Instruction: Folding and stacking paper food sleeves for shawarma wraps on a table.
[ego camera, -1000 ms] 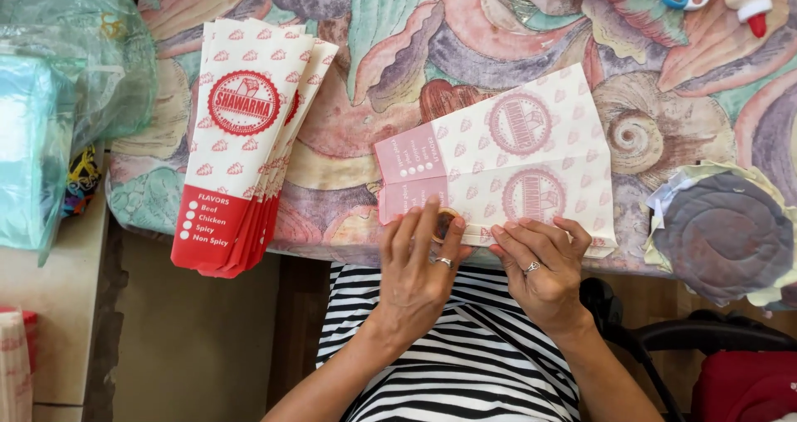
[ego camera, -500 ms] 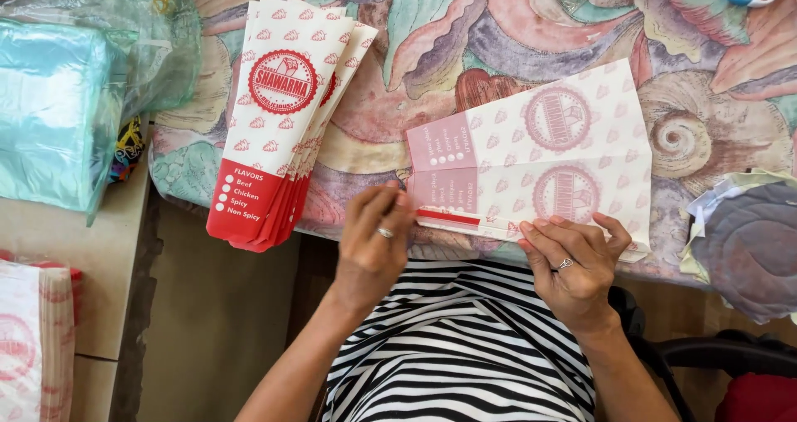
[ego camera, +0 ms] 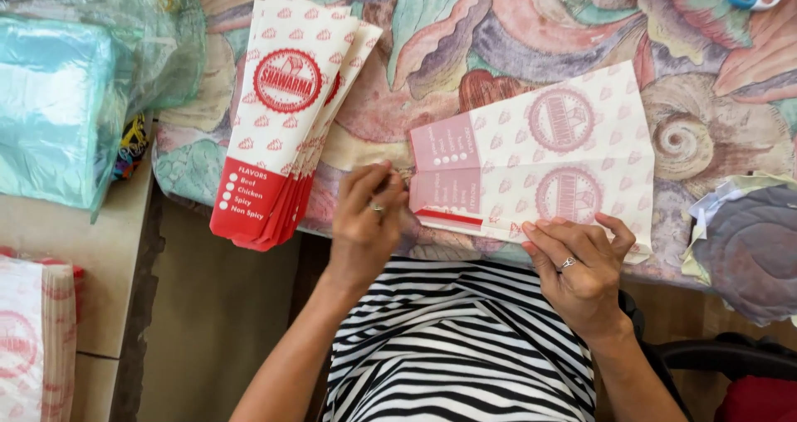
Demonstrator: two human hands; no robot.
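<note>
1. Table (ego camera: 515, 24) covered with a cloth printed in large shells and leaves: pinks, greens, browns, purples.
2. Table's near edge runs across the lower middle of the view; its left corner hangs over a gap.
3. Left of the gap, a plain beige surface (ego camera: 58, 264), its edge worn and dark.
4. Floor (ego camera: 216, 331) between the two is dull olive-brown, bare.
5. Lower right: a dark chair arm (ego camera: 722, 356), something red beneath it.
6. Light is even and soft; shadows faint. No walls or windows show.

Red-white paper sleeves (ego camera: 286, 123) stacked left of a flat pink-printed sheet (ego camera: 540, 160).
</note>
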